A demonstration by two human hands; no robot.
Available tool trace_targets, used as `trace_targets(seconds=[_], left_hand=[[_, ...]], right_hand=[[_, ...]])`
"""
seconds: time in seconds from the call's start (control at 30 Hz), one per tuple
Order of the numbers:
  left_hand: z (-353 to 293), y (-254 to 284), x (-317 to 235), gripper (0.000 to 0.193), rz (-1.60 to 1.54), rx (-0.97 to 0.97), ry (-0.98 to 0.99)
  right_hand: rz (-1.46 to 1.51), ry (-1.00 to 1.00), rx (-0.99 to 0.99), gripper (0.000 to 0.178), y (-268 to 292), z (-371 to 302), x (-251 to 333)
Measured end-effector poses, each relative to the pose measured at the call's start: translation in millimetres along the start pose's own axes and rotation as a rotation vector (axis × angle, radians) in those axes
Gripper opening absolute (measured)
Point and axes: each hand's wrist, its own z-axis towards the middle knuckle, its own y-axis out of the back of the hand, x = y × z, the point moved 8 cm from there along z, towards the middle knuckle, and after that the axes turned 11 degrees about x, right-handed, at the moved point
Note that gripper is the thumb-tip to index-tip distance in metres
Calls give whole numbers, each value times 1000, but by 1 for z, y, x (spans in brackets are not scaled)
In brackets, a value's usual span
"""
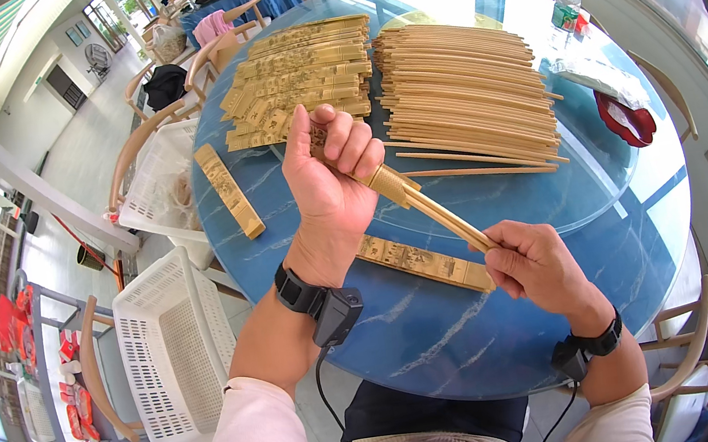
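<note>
My left hand [332, 175] is closed around a gold patterned paper sleeve [389, 186], held at a slant above the table. A pair of wooden chopsticks [454, 220] runs into the sleeve's open end. Their outer ends are pinched in my right hand [532, 267]. Under them on the table lies another gold sleeve [418, 263], partly hidden by my hands. A further flat sleeve [230, 193] rests to the left. Beyond my left hand spreads a pile of gold sleeves [303, 71], and to its right a wide stack of loose chopsticks [462, 90].
The round blue marbled table [441, 335] has a glass turntable. A plastic bottle [566, 1], a clear plastic bag [599, 77] and a dark red item [627, 118] sit at the right. White baskets [176, 352] and wooden chairs [696, 337] stand around the table.
</note>
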Motion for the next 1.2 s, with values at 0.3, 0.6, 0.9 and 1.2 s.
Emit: trace_targets(seconds=[0.3, 0.6, 0.9, 1.2], left_hand=[[-28, -25, 68, 46, 22, 87, 186], [-14, -12, 41, 45, 11, 51, 126], [-9, -17, 25, 40, -160, 140, 57], [-32, -39, 71, 43, -89, 200, 175]], right_hand=[[266, 5, -1, 16, -23, 10, -15], [333, 221, -24, 44, -15, 2, -4], [291, 422, -29, 42, -11, -5, 5], [281, 331, -129, 23, -17, 2, -8]])
